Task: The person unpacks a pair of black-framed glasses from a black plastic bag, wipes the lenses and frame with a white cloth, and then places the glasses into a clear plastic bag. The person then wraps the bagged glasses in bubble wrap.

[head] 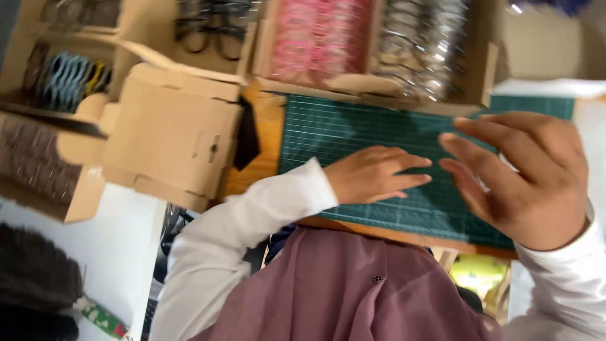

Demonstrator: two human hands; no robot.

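Left hand (372,173) flat on cutting mat (328,129), right hand (521,170) raised

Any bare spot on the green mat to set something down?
Yes: the cutting mat is bare between the cardboard trays and the left hand, and below that hand toward the near edge. The right hand covers the right part. Boxes crowd the left.

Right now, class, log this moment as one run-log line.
left hand: flat on green cutting mat | right hand: open, above mat, empty | behind: cardboard boxes of spectacle frames
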